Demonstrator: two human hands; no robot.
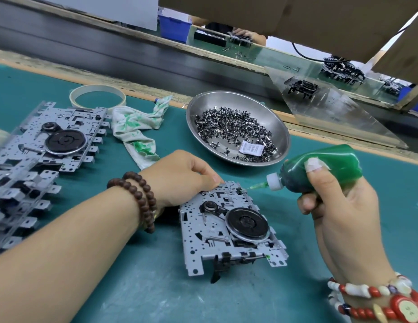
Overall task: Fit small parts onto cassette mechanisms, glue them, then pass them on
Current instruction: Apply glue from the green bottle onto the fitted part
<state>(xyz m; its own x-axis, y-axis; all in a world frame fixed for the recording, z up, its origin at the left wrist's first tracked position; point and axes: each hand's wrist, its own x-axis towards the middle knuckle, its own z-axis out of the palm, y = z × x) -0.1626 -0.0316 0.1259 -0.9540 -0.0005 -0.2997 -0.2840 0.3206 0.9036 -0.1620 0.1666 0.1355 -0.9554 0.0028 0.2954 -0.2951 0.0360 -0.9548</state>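
A grey metal cassette mechanism (pixel 229 231) with a black flywheel lies on the green mat in front of me. My left hand (pixel 180 178) grips its far left corner, fingers curled over the edge. My right hand (pixel 338 203) holds a green glue bottle (pixel 324 169) tilted left. The bottle's needle tip touches the mechanism's far right corner, next to a small black part. A green glue dab shows on the near right edge of the mechanism. A steel bowl (pixel 226 101) holds several small black parts.
A stack of cassette mechanisms (pixel 51 141) lies at the left. A glue-stained rag (pixel 133 129) and a tape roll (pixel 97 95) sit behind my left hand. A clear plastic chute (pixel 338 113) slopes at the right, a conveyor runs beyond, and another person works opposite.
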